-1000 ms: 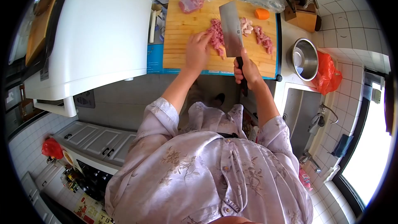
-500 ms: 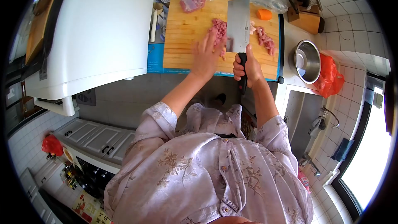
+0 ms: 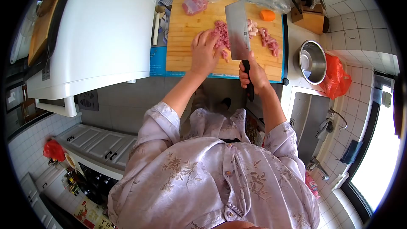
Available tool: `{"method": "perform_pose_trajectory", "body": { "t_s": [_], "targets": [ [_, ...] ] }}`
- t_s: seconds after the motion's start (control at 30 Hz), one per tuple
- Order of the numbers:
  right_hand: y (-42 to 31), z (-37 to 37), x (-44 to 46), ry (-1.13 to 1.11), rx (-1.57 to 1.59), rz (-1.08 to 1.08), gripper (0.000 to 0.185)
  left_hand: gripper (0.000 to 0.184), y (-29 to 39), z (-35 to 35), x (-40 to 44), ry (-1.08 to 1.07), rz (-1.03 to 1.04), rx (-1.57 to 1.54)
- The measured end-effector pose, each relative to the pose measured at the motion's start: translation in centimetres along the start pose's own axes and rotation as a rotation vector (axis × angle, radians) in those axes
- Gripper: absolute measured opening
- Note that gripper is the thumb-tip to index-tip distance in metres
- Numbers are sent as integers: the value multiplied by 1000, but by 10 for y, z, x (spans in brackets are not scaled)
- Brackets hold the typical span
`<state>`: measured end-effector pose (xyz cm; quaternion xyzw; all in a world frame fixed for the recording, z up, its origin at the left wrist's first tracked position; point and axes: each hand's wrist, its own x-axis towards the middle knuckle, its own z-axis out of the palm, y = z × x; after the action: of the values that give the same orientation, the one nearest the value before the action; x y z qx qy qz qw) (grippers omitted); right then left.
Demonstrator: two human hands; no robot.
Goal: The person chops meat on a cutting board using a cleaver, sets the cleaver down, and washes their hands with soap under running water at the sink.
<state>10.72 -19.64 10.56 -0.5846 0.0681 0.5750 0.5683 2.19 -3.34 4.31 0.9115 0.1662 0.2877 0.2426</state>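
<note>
— Where's the chopped meat (image 3: 221, 33)?
— On the wooden cutting board (image 3: 182, 55), near its middle. Call that the clock's centre, with twelve pointing away from the person.
— And the left hand (image 3: 205, 51)?
— At seven to eight o'clock, fingers curved over the pile's near edge. I can't tell whether they pinch any.
— The right one?
— The right hand (image 3: 254, 74) is at about five, wrapped round the black handle of the cleaver (image 3: 238, 32). Its broad blade rises just beside the pile, at three.
— Past the blade?
— Pale pieces (image 3: 252, 28), then meat strips (image 3: 269, 42), both around three; an orange chunk (image 3: 267, 15) at two.
— Opposite?
— A larger meat lump (image 3: 195, 5), between ten and eleven.
— Off the board?
— A metal bowl (image 3: 313, 62), between three and four.
</note>
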Motion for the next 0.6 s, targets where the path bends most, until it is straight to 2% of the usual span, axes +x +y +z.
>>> {"method": "perform_pose_trajectory", "body": {
  "t_s": [0.13, 0.2, 0.23, 0.37, 0.43, 0.47, 0.53, 0.6],
  "targets": [
    [2, 7, -2, -23, 47, 22, 56, 44, 13, 10, 4, 85, -9, -75],
    [2, 8, -2, -28, 52, 13, 56, 42, 7, 20, 7, 112, -149, 17],
    [3, 7, -3, -32, 59, 4, 56, 42, 1, 23, 8, 111, -149, 13],
    [7, -3, -6, 31, -74, -41, 55, 31, -18, 16, 12, 166, -131, 30],
    [14, -15, 1, 200, -594, -150, 59, 27, -22, 8, 14, 217, -92, -3],
    [17, -20, 3, 206, -589, -155, 59, 22, -25, 2, 14, 261, -95, -74],
    [20, -25, 1, 397, -1184, -493, 60, 17, -25, -10, 15, 301, -91, -149],
    [16, -23, -7, 441, -1292, -435, 58, 11, -22, -25, 14, 388, -166, -70]
  ]
}}
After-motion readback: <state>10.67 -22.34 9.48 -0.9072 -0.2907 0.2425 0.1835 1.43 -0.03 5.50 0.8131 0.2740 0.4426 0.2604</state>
